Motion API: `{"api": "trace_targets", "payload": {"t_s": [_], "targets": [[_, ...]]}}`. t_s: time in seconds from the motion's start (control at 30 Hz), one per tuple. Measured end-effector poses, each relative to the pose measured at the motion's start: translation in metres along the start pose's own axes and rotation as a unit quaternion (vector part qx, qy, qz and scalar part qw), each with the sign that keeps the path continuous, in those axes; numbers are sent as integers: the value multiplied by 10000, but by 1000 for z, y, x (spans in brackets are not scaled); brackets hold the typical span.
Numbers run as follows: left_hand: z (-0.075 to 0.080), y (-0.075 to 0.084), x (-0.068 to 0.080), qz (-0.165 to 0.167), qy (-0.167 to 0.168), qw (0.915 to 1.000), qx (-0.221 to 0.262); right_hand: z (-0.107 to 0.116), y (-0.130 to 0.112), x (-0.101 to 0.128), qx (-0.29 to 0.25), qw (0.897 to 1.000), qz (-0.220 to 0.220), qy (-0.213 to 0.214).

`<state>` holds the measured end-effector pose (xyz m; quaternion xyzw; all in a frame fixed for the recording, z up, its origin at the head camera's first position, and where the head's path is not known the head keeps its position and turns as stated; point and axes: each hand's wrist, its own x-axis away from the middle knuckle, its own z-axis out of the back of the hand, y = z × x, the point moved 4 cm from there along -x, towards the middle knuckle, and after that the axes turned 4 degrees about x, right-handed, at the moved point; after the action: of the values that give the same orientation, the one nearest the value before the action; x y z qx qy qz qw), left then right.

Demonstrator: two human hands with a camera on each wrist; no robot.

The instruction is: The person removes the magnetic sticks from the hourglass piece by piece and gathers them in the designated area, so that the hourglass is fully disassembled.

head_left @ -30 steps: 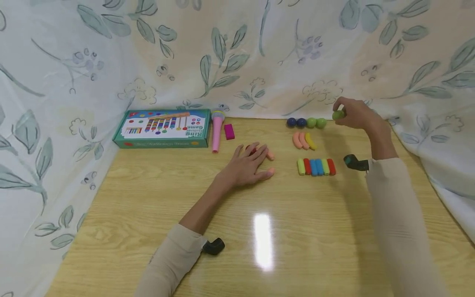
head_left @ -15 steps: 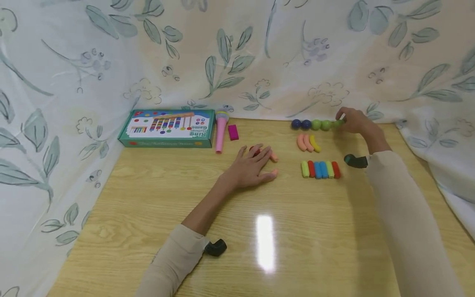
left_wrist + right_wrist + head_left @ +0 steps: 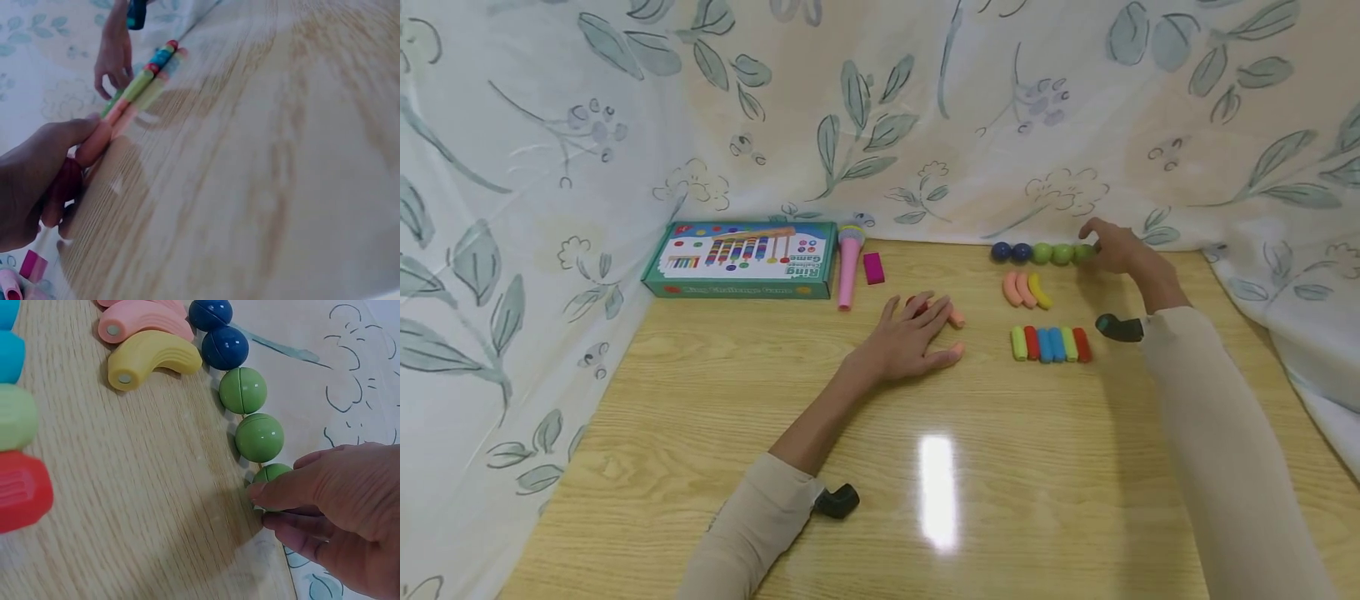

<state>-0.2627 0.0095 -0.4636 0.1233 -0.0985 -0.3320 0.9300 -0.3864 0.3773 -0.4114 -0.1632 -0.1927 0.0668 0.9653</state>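
My right hand [image 3: 1112, 248] pinches a green ball [image 3: 274, 470] between thumb and fingers at the right end of a row. Beside it in that row stand two more green balls [image 3: 259, 437] and two dark blue balls [image 3: 225, 347]. In front of the row lie two pink curved pieces [image 3: 147, 324] and a yellow curved piece [image 3: 153, 357]. Closer to me, short ridged rods [image 3: 1048, 344] in green, red and blue lie side by side. My left hand [image 3: 901, 346] rests with spread fingers over a red ball [image 3: 64, 181] and salmon-pink pieces [image 3: 94, 144], partly hiding them.
At the back left lies a green-edged game box [image 3: 737, 260]. Right of it are a pink toy microphone [image 3: 847, 271] and a magenta block [image 3: 874, 268]. A leaf-patterned cloth [image 3: 955, 108] hangs along the back of the wooden table [image 3: 1037, 467].
My right hand has brought the green ball down and left to the end of the row, beside the other green balls. The left hand stays in place; the head view has shifted slightly.
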Motion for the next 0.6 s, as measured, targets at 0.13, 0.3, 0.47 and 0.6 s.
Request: {"api": "trace_targets", "payload": {"t_s": [0.13,0.3,0.47,0.6], "targets": [[-2,-1,-1,-34,77,9999,89,0,1,3,40,9999,85,50],[-3,-4,-2,-112,262,9991,308,1,0,8,195,9992,339,100],[-3,-5,0,-290,460,9963,660,1,4,13,205,9992,348,81],[4,-6,1,-513,705,9915,964,2,6,19,192,9997,179,14]]}}
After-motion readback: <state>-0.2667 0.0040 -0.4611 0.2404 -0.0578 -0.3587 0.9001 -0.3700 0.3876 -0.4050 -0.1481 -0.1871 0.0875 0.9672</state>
